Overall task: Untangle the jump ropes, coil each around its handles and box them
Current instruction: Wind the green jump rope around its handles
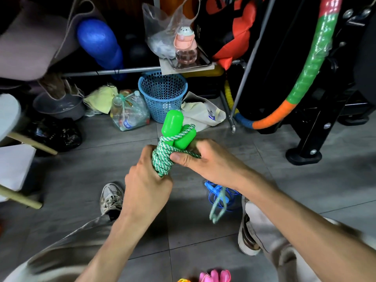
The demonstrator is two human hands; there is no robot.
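A green jump rope (163, 159) with two bright green handles (173, 125) is held up over the grey floor. Its green-and-white cord is wound in several turns around the handles. My left hand (147, 184) grips the lower end of the wound bundle. My right hand (200, 157) pinches the cord beside the handles, and a loose loop of it (217, 208) hangs blurred below my right wrist. A blue jump rope (218, 195) lies in a heap on the floor under my right forearm. Pink handles (215, 276) show at the bottom edge.
A blue mesh basket (162, 92), a bag of plastic bottles (129, 112) and a white tote bag (205, 112) stand just beyond my hands. A rack with a blue ball (97, 41) and a striped hoop (305, 78) fill the back. My shoes (112, 197) rest on the floor.
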